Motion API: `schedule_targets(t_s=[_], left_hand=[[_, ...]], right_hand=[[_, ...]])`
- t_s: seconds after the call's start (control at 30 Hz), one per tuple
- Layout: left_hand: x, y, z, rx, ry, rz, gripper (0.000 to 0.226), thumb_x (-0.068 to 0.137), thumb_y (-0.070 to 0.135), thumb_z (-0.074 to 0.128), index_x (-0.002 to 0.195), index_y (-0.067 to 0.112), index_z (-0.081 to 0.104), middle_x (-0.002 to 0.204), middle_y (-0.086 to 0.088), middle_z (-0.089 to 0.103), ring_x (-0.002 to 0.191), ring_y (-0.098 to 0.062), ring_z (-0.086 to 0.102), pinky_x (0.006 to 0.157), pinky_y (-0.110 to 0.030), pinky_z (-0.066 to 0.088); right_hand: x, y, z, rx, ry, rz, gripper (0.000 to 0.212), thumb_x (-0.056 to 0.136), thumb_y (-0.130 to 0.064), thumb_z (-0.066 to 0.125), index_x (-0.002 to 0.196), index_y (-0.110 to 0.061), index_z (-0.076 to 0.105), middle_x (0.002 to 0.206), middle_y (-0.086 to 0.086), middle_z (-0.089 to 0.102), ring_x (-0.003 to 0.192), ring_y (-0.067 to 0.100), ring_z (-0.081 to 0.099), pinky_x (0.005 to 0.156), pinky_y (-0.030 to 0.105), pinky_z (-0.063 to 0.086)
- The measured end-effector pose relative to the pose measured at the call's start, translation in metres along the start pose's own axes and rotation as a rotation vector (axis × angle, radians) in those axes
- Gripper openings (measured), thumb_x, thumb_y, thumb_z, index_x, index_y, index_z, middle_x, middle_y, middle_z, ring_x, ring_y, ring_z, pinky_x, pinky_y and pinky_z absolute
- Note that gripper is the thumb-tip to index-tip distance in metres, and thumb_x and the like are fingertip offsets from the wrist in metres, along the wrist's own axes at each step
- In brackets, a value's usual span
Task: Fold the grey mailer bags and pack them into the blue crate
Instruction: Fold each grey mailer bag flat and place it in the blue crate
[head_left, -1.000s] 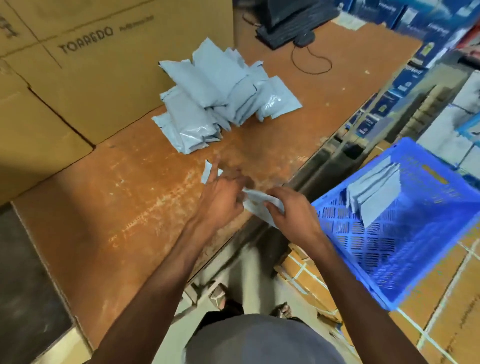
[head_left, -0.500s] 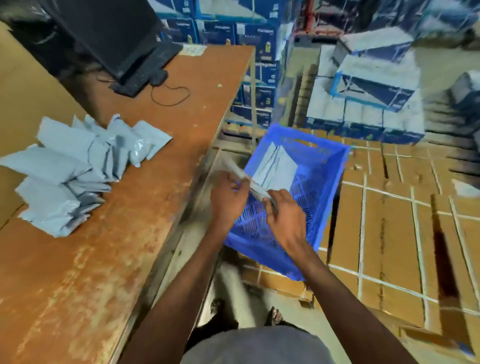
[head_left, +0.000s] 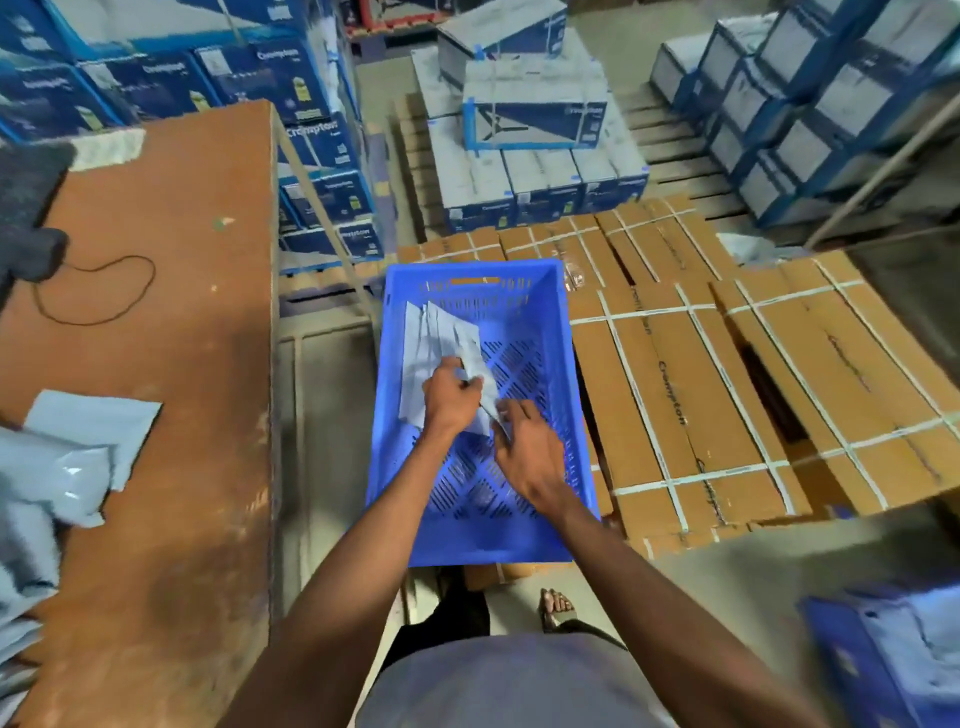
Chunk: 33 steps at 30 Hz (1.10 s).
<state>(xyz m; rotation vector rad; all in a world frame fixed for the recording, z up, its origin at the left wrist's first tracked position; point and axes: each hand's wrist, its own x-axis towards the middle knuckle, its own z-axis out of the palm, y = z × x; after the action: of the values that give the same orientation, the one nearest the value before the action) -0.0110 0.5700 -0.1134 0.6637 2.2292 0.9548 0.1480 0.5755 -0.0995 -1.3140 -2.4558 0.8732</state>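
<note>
Inside the blue crate (head_left: 550, 322), folded mailers (head_left: 434, 338) leaning against its left wall, my left hand (head_left: 449, 397) and right hand (head_left: 530, 449) pinching another folded mailer (head_left: 480, 379) beside them.

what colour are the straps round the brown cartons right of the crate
White, seen in the head view: the straps cross the brown cartons beside the blue crate.

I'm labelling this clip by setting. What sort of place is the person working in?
Most likely a warehouse or stockroom packing station. Stacks of blue-and-white printed product cartons fill the floor, flat brown cardboard boxes bound with white straps lie bundled alongside, and grey mailer bags sit on a worn brown worktable beside a blue plastic crate.
</note>
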Motion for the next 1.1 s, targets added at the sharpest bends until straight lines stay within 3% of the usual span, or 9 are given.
schedule_targets(t_s=[0.13,0.27,0.47,0.6,0.7,0.77,0.9,1.03,1.1], left_hand=[[0.039,-0.012,0.0,0.032,-0.111,0.017,0.033,0.094,0.019,0.073,0.122,0.009,0.059,0.094,-0.021,0.072,0.094,-0.039,0.071,0.084,-0.05,0.06],[0.069,-0.009,-0.004,0.072,-0.165,0.023,0.043,0.096,0.018,0.071,0.135,0.007,0.058,0.112,-0.025,0.07,0.105,-0.037,0.068,0.095,-0.039,0.054],[0.11,-0.013,0.002,0.135,-0.211,0.02,0.029,0.097,0.014,0.067,0.123,0.003,0.061,0.115,-0.026,0.068,0.11,-0.042,0.065,0.092,-0.038,0.048],[0.116,-0.019,0.002,0.209,-0.155,0.058,0.029,0.099,0.012,0.057,0.125,0.0,0.057,0.113,-0.03,0.063,0.108,-0.048,0.061,0.089,-0.048,0.049],[0.111,-0.026,-0.004,0.47,-0.124,0.177,0.039,0.093,0.012,0.058,0.131,0.004,0.055,0.126,-0.025,0.054,0.119,-0.043,0.049,0.097,-0.049,0.044],[0.107,-0.031,-0.01,0.633,-0.088,0.238,0.051,0.09,0.021,0.061,0.138,0.009,0.05,0.139,-0.02,0.049,0.13,-0.038,0.041,0.104,-0.046,0.04],[0.103,-0.038,-0.012,0.596,-0.129,0.174,0.074,0.094,0.026,0.058,0.159,0.01,0.025,0.166,-0.015,0.019,0.152,-0.037,0.017,0.119,-0.048,0.03],[0.106,-0.042,-0.013,0.453,-0.122,0.116,0.074,0.094,0.02,0.052,0.161,0.008,0.021,0.169,-0.013,0.019,0.155,-0.033,0.014,0.125,-0.046,0.023],[0.107,-0.041,-0.013,0.41,-0.107,0.109,0.072,0.095,0.018,0.052,0.161,0.007,0.023,0.168,-0.013,0.023,0.155,-0.032,0.016,0.125,-0.045,0.022]], right_hand=[[0.023,-0.009,0.027,0.007,-0.059,0.137,0.03,0.103,-0.028,0.054,0.132,-0.02,0.057,0.131,0.005,0.056,0.109,0.035,0.064,0.079,0.048,0.054],[0.052,-0.01,0.048,0.037,-0.085,0.181,0.038,0.101,-0.027,0.056,0.139,-0.02,0.056,0.137,0.009,0.057,0.116,0.037,0.063,0.09,0.049,0.056],[0.085,0.011,0.089,0.183,-0.055,0.195,0.054,0.105,-0.056,0.034,0.138,-0.02,0.057,0.13,0.017,0.064,0.118,0.037,0.062,0.097,0.05,0.053],[0.105,0.013,0.096,0.272,-0.006,0.164,0.041,0.109,-0.035,0.042,0.124,-0.006,0.067,0.118,0.018,0.07,0.112,0.035,0.064,0.095,0.04,0.05],[0.118,0.012,0.097,0.333,0.087,0.185,0.032,0.102,-0.024,0.052,0.105,0.001,0.072,0.1,0.019,0.072,0.092,0.035,0.068,0.084,0.039,0.05],[0.127,0.015,0.102,0.36,0.1,0.214,0.032,0.1,-0.025,0.055,0.104,0.003,0.069,0.098,0.02,0.071,0.09,0.035,0.068,0.085,0.038,0.048],[0.15,0.028,0.123,0.416,0.021,0.262,0.063,0.099,-0.057,0.049,0.132,-0.003,0.056,0.114,0.014,0.069,0.102,0.035,0.068,0.089,0.05,0.054],[0.164,0.01,0.122,0.424,-0.131,0.355,0.06,0.101,-0.044,0.054,0.149,-0.01,0.049,0.136,0.016,0.065,0.124,0.033,0.063,0.103,0.037,0.047],[0.17,0.008,0.127,0.486,-0.167,0.355,0.072,0.092,-0.053,0.051,0.147,-0.006,0.051,0.139,0.017,0.063,0.129,0.031,0.06,0.109,0.038,0.044]])
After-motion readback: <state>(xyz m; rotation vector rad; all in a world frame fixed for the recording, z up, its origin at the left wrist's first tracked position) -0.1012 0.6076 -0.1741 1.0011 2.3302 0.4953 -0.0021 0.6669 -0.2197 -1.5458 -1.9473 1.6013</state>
